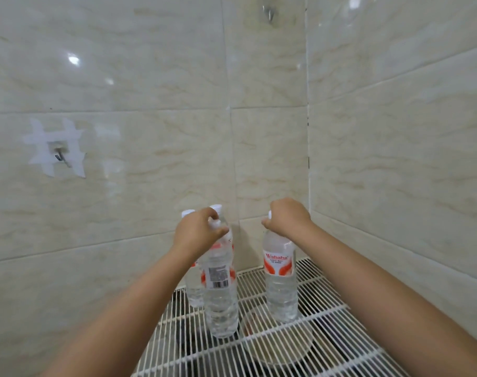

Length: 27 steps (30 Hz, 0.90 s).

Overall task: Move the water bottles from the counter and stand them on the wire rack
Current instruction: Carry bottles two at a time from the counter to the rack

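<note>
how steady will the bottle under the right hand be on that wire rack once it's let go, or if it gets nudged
The right-hand bottle looks nearly full, so probably heavy and fairly firm. It is tall and narrow on the wire rack, whose thin bars give uneven footing, so a sideways nudge could tip it. The right hand grips it at the cap.

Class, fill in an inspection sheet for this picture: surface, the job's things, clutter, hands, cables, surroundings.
Surface: white wire rack in a tiled corner.
Job's things: three water bottles upright on it: front left bottle, rear left bottle, right bottle.
Clutter: round dish and dark shapes beneath the wires.
Hands: left hand grips the front left bottle's neck; right hand grips the right bottle's top.
Cables: nothing seen.
Surroundings: marbled wall tiles; taped hook; upper hook.
</note>
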Each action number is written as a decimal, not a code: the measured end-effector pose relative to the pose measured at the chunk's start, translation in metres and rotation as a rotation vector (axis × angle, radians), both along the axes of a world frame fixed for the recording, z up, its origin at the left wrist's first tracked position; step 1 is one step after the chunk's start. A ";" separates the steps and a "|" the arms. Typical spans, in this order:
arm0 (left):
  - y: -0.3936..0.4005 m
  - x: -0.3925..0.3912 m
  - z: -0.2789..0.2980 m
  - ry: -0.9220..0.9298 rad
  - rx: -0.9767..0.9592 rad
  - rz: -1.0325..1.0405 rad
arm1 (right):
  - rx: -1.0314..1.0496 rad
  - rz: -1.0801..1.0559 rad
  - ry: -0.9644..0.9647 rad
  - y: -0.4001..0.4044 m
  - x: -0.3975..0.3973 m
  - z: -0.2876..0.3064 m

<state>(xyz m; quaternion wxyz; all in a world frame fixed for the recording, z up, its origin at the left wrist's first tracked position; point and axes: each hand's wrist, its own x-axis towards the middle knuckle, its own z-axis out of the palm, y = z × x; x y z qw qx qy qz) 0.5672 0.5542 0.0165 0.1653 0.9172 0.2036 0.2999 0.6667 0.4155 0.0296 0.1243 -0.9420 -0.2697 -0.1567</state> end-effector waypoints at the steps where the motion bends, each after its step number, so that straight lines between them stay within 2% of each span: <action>1: 0.000 -0.001 0.000 -0.013 -0.018 -0.020 | -0.020 0.046 0.012 -0.001 0.000 0.002; 5: 0.004 -0.011 0.001 -0.018 -0.075 -0.214 | -0.069 0.349 0.162 -0.018 -0.004 0.013; 7: 0.005 -0.015 0.001 0.000 -0.090 -0.275 | -0.064 0.423 0.211 -0.021 -0.007 0.017; 10: 0.002 -0.014 0.000 0.035 -0.095 -0.279 | -0.079 0.417 0.192 -0.018 -0.009 0.019; 15: -0.007 -0.009 -0.003 0.078 -0.039 -0.200 | 0.035 0.429 0.265 -0.025 -0.009 0.011; 18: -0.007 -0.007 -0.002 0.068 -0.085 -0.174 | 0.106 0.395 0.196 -0.026 -0.012 0.005; 21: -0.009 -0.007 -0.004 0.066 -0.081 -0.174 | 0.079 0.382 0.099 -0.029 -0.010 0.004; 26: -0.007 -0.009 -0.005 0.049 -0.093 -0.181 | 0.044 0.505 0.321 -0.047 -0.005 0.017; 27: -0.006 -0.009 -0.005 0.045 -0.101 -0.184 | 0.020 0.501 0.319 -0.048 -0.005 0.017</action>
